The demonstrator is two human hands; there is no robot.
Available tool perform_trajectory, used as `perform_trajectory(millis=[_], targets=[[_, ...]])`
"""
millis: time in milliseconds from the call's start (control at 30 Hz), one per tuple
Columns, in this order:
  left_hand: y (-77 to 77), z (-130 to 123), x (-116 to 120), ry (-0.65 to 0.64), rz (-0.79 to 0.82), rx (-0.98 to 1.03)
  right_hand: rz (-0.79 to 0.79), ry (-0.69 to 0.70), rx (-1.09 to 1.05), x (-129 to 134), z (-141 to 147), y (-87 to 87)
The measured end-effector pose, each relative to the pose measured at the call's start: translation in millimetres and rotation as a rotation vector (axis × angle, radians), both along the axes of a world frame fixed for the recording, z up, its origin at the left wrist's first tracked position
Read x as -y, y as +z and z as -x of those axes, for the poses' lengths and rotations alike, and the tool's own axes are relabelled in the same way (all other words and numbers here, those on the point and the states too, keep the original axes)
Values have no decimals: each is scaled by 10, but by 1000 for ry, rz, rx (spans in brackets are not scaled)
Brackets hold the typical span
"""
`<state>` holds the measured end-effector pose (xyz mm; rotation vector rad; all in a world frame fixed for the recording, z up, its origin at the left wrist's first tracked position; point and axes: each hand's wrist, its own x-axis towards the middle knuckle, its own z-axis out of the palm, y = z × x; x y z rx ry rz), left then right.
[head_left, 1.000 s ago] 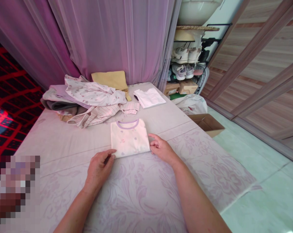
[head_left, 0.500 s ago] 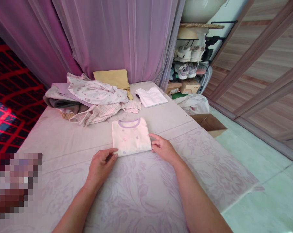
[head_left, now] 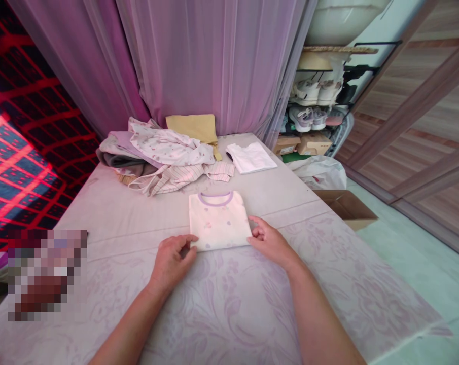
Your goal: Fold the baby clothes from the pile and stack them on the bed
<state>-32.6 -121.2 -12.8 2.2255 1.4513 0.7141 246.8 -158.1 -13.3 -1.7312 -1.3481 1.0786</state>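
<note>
- Lying folded on a pale floral bedsheet point(head_left: 229, 314), a white cotton T-shirt point(head_left: 218, 221) with lilac collar is touched by both hands.
- Left hand point(head_left: 172, 261): grip narrow at the hem, hold unclear.
- Right hand point(head_left: 269, 242): grip wide, fingers set against the shirt's edge.

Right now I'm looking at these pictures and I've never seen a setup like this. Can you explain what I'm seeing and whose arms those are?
There's no machine here. The arms belong to a person wearing a camera on their head, and every picture comes from that camera, looking forward and down. Their left hand and right hand touch the lower corners of a folded white top with a lilac neckband; I can't tell whether either hand is gripping it. The top lies on a floral sheet. Farther along are a heap of clothes and a folded white garment.
</note>
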Motion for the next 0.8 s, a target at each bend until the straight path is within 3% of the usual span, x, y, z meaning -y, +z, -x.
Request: perform_trajectory(millis=[100, 200, 300, 367, 467, 633, 800], targets=[[14, -5, 20, -32, -52, -41, -62, -16, 131, 6, 4, 23], [21, -20, 61, -45, -167, -81, -341, -76, 381, 12, 67, 77], [3, -54, 104, -167, -241, -201, -534, 19, 642, 4, 209, 86], [-20, -77, 120, -257, -231, -286, -474, 139, 779, -11, 311, 42], [-45, -98, 120, -291, -189, -337, -286, 240, 875, -46, 406, -54], [-27, -99, 106, -276, -129, -312, -179, 259, 880, -82, 417, -93], [-23, -51, 85, -245, -52, -245, -178, 241, 837, -133, 407, 68]])
